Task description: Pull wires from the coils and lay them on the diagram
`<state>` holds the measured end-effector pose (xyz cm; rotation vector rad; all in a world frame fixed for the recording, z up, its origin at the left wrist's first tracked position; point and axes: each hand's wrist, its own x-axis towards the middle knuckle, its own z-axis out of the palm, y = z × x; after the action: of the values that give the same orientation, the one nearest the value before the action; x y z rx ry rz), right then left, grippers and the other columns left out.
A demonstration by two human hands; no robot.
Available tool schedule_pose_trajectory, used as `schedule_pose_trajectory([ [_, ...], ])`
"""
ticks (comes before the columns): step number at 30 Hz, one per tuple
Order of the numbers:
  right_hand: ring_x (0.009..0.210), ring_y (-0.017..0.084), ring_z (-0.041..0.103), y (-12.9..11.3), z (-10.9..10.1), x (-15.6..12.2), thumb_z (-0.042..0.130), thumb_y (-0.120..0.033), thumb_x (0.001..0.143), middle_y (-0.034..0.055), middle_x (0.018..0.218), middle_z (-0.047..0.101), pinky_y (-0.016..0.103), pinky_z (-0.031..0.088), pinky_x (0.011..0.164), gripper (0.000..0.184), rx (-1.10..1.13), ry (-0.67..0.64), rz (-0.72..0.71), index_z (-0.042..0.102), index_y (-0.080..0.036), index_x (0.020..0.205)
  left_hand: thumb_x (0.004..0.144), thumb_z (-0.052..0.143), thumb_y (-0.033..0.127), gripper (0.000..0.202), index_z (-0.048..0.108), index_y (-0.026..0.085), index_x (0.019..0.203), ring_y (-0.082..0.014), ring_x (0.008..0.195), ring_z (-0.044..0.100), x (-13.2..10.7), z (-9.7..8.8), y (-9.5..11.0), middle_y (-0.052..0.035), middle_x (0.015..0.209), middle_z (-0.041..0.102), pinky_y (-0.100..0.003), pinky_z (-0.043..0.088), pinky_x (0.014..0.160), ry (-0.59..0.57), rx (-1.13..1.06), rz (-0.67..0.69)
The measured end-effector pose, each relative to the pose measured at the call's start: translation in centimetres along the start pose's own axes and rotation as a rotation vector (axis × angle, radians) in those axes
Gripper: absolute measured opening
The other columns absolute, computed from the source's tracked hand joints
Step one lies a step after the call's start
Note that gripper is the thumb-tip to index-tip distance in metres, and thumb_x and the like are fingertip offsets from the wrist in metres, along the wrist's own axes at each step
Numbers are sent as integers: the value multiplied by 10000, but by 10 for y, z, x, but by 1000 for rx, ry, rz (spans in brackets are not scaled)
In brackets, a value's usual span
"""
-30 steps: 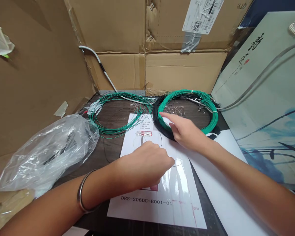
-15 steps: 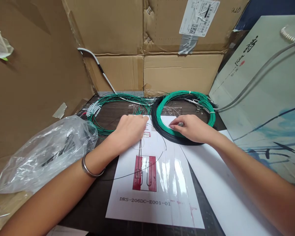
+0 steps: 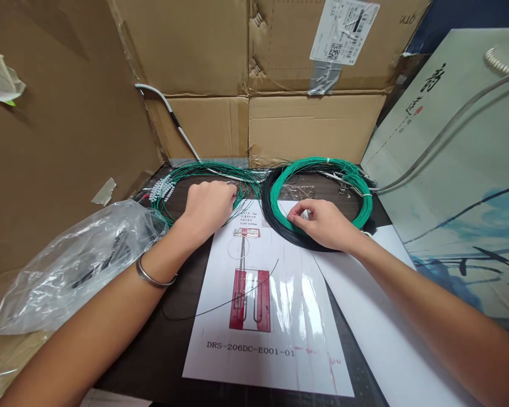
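Resting on the thin green wire coil (image 3: 203,195), the left hand (image 3: 207,206) curls its fingers together on strands; the right hand (image 3: 322,223) pinches the green-black coil (image 3: 322,169), holding it flat.

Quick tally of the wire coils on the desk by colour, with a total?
Green wire coils: 2, the thin loose coil under the left hand and the thicker coil by the right hand.
Black wire coils: 1.
Total: 3.
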<state>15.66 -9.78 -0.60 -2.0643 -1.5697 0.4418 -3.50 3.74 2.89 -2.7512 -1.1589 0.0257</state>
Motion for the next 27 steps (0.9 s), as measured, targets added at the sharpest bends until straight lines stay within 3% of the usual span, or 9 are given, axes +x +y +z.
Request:
schedule_pose_trajectory([
  [3,530,140,520,-2,-3,-1,563,-271,832,12,706,678,277,395,550,164,24,10,11,686,-188,764,911,365,290,376,717,193,998,-323,907,666,6,-1,-6,-142,1010,723,-372,426,654,24,0,-91],
  [7,519,144,501,-5,-8,-1,558,-332,838,16,629,638,269,371,512,216,68,54,-6,674,-183,734,917,355,313,400,728,183,979,-328,923,665,10,2,-7,-157,994,722,-381,447,677,-6,1,-112],
  [11,506,136,487,-10,-14,-3,557,-330,848,16,617,623,269,360,510,214,124,72,-19,665,-173,751,895,417,296,389,655,242,1198,-325,993,654,9,6,-4,-121,1120,710,-389,460,736,13,-93,-62],
  [13,489,127,467,-14,-15,-5,556,-319,858,7,596,600,270,349,511,208,140,80,-41,661,-170,758,902,422,303,377,653,257,1195,-297,1010,647,7,7,1,-84,1169,700,-375,459,762,54,-235,-18],
  [15,489,122,463,-18,-14,-7,558,-299,866,1,594,588,271,344,522,196,134,94,-78,663,-169,764,925,397,338,356,710,224,1049,-251,933,653,4,8,10,-67,1054,731,-346,455,751,63,-444,36],
  [18,518,120,487,-21,-9,-9,559,-255,872,4,635,607,272,362,558,166,118,115,-142,670,-165,787,944,368,462,465,720,172,855,-184,733,631,-1,9,26,-50,766,715,-300,448,672,-19,-812,80],
  [20,541,123,505,-22,-5,-10,557,-229,875,7,667,623,274,380,585,145,111,111,-181,678,-165,825,932,387,506,486,706,159,811,-156,670,608,-4,9,36,-42,735,699,-279,447,629,-91,-996,73],
  [24,621,146,546,-21,1,-13,540,-211,895,32,784,653,290,422,644,170,84,66,-277,683,-169,977,909,487,389,326,728,170,889,-143,784,624,-9,7,47,-52,918,729,-270,482,683,-143,-1210,84],
  [27,716,170,580,-20,2,-15,536,-208,907,70,955,658,310,451,682,260,30,5,-330,643,-171,1141,872,564,358,281,734,181,1010,-137,708,604,-9,9,47,-61,914,726,-271,474,597,-179,-1352,-27],
])
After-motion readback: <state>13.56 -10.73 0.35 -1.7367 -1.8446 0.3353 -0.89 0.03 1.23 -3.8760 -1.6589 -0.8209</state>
